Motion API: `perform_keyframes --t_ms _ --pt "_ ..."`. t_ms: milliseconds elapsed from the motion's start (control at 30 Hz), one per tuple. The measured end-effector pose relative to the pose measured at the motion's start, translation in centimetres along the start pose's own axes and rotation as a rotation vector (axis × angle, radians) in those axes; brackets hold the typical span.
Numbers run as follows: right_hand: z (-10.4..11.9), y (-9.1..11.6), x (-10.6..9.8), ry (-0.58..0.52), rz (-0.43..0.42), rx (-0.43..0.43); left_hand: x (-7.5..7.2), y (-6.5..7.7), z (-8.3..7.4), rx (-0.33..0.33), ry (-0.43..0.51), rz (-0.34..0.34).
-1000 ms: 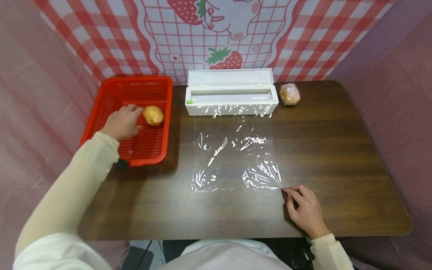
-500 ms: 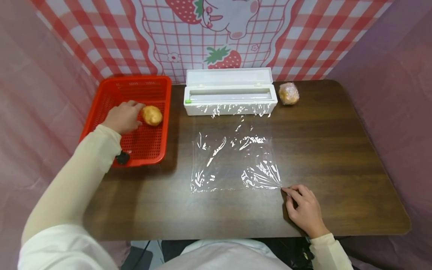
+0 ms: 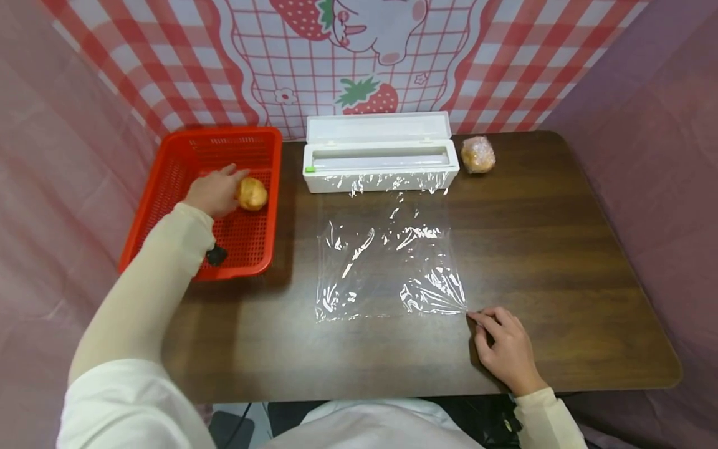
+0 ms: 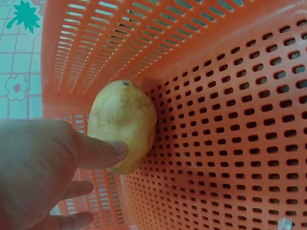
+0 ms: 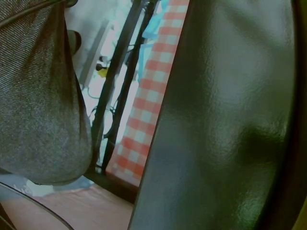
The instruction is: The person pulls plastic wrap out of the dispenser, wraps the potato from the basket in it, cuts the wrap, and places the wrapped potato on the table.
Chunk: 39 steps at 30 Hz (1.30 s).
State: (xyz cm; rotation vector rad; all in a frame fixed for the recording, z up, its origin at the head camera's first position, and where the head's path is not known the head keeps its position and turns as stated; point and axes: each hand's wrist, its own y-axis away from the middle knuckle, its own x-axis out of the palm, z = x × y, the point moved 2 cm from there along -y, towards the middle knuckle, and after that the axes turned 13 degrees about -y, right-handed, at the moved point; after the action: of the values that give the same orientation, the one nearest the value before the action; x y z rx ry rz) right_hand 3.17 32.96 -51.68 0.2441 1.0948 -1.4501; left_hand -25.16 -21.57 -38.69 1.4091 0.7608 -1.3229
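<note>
My left hand [image 3: 215, 190] reaches into a red plastic basket [image 3: 272, 218] beside a potato [image 3: 252, 194]. In the left wrist view, one digit of the left hand [image 4: 43, 167] lies across the potato [image 4: 127, 115], while two more fingers are spread apart from it. The potato sits on the basket floor near a wall. With thumb and fingertip, my right hand [image 3: 505, 343] pinches the near right corner of a sheet of cling film [image 3: 387, 262]. That sheet runs from a white dispenser [image 3: 381, 181], whose lid stands up. The right wrist view does not show the right hand.
A film-wrapped roundish item [image 3: 478, 154] rests right of the dispenser. All this stands on a brown wooden table [image 3: 561, 249], against a checked backdrop [image 3: 505, 62]. A small black object [image 3: 215, 254] shows beside the left sleeve.
The left hand has moved a little right, closer over the potato, and its sleeve has followed. The right hand keeps its pinch on the cling film corner.
</note>
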Motion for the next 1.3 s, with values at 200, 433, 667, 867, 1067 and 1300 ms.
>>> perform_keyframes --t_ms 200,433,667,867,1067,1300 --pt "-0.1 0.0 0.0 0.002 0.002 0.008 0.3 -0.4 -0.5 -0.016 0.013 0.04" --pt "-0.3 0.1 0.1 -0.036 -0.029 -0.028 0.7 -0.5 -0.8 -0.006 -0.022 0.02" --pt "-0.4 0.1 0.2 -0.04 -0.026 -0.033 1.0 -0.6 -0.6 -0.006 -0.011 0.031" --pt "-0.4 0.0 0.2 -0.038 -0.024 -0.028 1.0 -0.5 -0.5 -0.013 -0.011 0.033" --pt "-0.4 0.0 0.1 -0.027 -0.023 -0.025 1.2 -0.5 -0.5 0.002 -0.041 0.002" --pt "-0.4 -0.1 0.1 -0.031 -0.023 -0.021 1.3 -0.7 -0.3 -0.001 -0.035 -0.027"
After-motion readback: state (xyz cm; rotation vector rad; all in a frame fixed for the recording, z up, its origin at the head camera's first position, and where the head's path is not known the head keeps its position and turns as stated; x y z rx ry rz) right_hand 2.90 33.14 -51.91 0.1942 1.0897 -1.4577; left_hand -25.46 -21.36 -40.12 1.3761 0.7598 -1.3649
